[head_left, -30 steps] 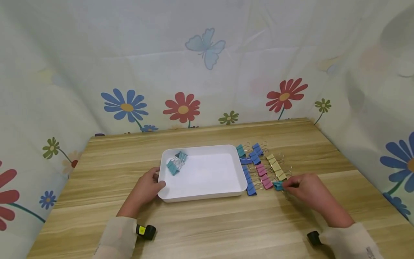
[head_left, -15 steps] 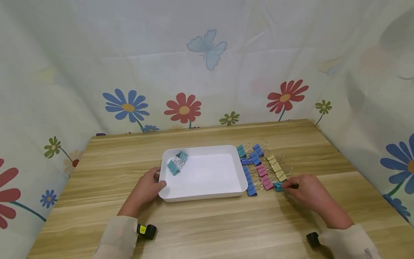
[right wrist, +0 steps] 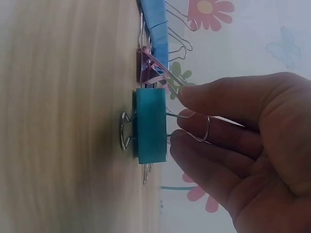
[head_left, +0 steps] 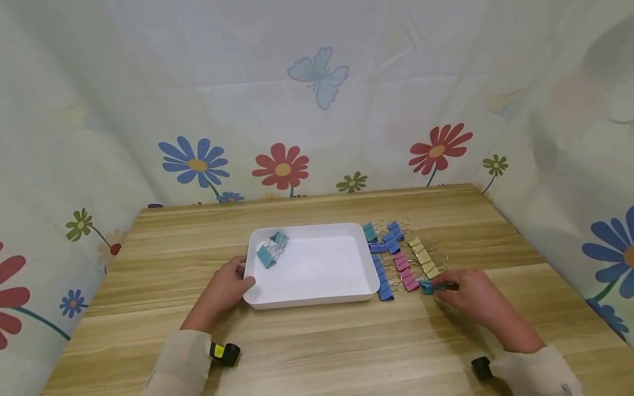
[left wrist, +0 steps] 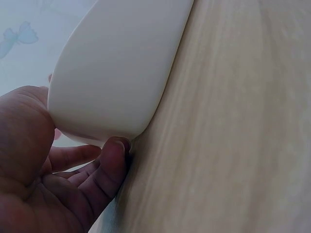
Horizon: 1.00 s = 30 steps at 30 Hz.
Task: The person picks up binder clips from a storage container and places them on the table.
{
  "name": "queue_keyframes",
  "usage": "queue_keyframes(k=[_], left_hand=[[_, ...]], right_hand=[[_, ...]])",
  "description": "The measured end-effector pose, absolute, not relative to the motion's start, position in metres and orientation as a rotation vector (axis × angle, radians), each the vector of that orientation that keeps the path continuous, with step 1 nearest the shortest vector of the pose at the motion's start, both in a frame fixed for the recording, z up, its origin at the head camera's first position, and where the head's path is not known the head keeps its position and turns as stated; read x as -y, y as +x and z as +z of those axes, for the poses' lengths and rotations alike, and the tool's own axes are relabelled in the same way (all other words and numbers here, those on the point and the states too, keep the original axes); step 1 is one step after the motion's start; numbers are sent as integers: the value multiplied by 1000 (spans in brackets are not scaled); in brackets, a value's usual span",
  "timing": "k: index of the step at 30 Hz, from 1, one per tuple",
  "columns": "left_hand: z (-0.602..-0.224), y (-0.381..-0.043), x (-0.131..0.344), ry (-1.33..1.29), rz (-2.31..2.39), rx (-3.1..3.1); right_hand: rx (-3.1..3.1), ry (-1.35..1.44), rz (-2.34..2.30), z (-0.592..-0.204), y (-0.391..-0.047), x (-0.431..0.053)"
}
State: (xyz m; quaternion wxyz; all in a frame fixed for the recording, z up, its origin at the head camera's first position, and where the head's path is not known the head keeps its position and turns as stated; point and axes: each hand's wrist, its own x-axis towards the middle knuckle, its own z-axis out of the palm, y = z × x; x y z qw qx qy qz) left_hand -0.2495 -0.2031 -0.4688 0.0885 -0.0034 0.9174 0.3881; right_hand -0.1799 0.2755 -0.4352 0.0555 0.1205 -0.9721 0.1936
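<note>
My left hand (head_left: 226, 287) grips the left end of a shallow white tray (head_left: 312, 301), its thumb at the rim. In the left wrist view its fingers (left wrist: 112, 162) curl at the tray's end wall. Two teal binder clips (head_left: 266, 257) lie inside the tray on the left. To the right of the tray, my right hand (head_left: 470, 291) pinches a teal binder clip (right wrist: 151, 125) by one wire handle. That clip stands close to the table at the near end of the yellow row, its other handle toward the wood.
Blue binder clips (head_left: 383, 278), pink ones (head_left: 406, 271) and yellow ones (head_left: 423, 257) stand in rows right of the tray. Another teal clip (head_left: 370, 231) is at the tray's far right corner. A flowered cloth (head_left: 317, 126) hangs behind the wooden table (head_left: 317, 346).
The right hand's fingers have shifted slightly on the teal clip, which has turned a little. The left hand and tray stay put; the view has drifted slightly.
</note>
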Motion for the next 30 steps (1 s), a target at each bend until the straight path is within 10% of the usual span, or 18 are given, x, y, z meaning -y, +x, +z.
queue_keyframes(k=[30], left_hand=[[-470, -251, 203, -39, 1162, -2719]], right_hand=[[2838, 330, 1177, -416, -196, -238]])
